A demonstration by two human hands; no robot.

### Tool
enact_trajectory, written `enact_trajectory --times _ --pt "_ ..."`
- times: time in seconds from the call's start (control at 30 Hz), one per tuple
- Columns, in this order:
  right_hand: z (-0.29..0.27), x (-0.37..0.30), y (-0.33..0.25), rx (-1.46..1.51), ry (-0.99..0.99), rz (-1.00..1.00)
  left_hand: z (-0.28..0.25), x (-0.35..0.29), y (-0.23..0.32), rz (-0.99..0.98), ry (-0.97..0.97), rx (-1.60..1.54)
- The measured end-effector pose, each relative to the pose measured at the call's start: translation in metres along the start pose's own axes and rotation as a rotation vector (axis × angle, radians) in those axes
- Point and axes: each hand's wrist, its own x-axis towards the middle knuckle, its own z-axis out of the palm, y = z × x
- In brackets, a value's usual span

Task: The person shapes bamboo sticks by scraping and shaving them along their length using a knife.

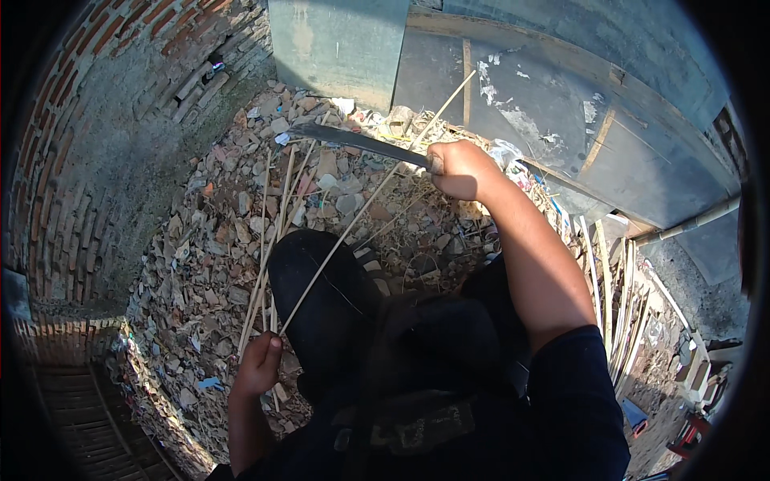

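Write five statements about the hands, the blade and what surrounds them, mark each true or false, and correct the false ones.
1. The right hand grips a long dark blade by its handle end. True.
2. The left hand is empty. False: it holds the lower end of a thin pale strip.
3. That strip slants across the person's dark-clad left leg. True.
4. The blade's tip points toward the right of the picture. False: it points to the left.
5. Broken rubble covers the ground to the left of that leg. True.
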Motion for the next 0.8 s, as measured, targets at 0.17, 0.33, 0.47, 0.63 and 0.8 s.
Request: enact_trajectory --times 0.17,0.33,0.47,0.63,0.8 --pt "0.002 0.004 -0.006 -0.026 -0.071 -0.049 0.006 -0.009 -0.006 -0.039 -0.035 -0.071" --pt "0.007 0.001 0.004 -0.051 0.007 0.030 0.013 -0.003 0.009 -0.007 0.030 0.019" --pt "-0.007 -0.014 -0.016 -0.011 0.031 -0.007 0.016 -0.004 0.003 -0.022 0.069 0.090" --pt "-0.021 -0.025 -0.025 -0.292 0.171 -0.018 0.029 -0.001 0.016 0.078 0.201 0.185" --pt "-0.014 -0.028 -0.027 -0.169 0.125 -0.086 0.031 0.003 0.004 0.073 0.206 0.199"
